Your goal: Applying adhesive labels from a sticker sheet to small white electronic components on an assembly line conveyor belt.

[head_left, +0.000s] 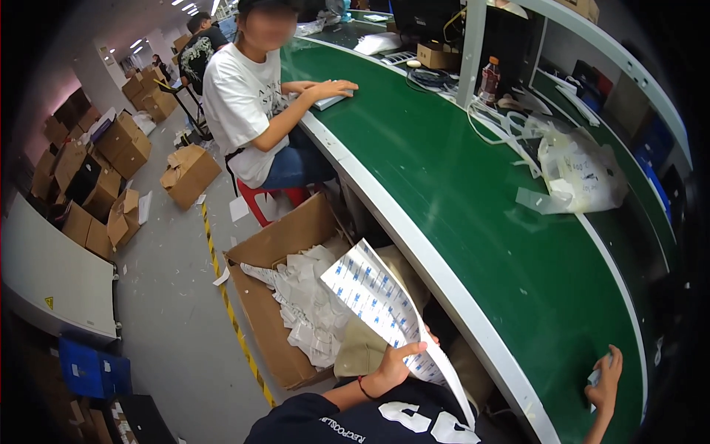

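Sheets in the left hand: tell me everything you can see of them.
The sheets look like thin, flexible paper: white, with repeated small blue print on the face turned up. More than one layer seems to show, but I can't count them. They are bent lengthwise, with a long pale edge along the right. The left hand grips them low, thumb on the printed face. They slant up and left, between the box and the table.

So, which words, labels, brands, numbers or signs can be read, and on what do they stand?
I describe print without copying it:
White sheet: repeated blue print.
Wearer's dark shirt: white lettering.
Seated person's white shirt: dark lettering.
Plastic bag: dark handwriting.
Pale cabinet: yellow triangular sign, symbol too small.
Bottle: label too small.
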The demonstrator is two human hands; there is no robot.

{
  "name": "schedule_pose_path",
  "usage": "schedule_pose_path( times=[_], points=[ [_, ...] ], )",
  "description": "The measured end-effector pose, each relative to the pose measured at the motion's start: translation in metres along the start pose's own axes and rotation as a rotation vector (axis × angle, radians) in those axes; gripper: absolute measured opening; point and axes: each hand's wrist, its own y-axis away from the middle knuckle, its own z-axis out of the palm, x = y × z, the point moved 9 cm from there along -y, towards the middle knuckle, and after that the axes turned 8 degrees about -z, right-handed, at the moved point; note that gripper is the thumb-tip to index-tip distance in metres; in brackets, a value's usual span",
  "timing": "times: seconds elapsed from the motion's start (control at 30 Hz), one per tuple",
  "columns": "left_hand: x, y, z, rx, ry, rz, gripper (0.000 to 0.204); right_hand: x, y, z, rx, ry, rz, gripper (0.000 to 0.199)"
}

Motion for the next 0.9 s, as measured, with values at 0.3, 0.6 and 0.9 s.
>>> schedule_pose_path(
  times=[0.3,0.6,0.9],
  points=[
    [-0.025,0.011,0.027,-0.046,-0.232,-0.054,0.037,-0.09,0.03,0.013,0.353,-0.547,0.001,0.026],
    [-0.037,0.035,0.007,0.029,-0.492,0.018,0.038,-0.291,0.012,0.032,0.155,-1.07,-0.337,0.029],
    [-0.031,0.052,0.03,0.0,-0.419,-0.02,0.04,-0.288,0.041,0.011,0.451,-0.855,-0.38,0.021]
  ],
)
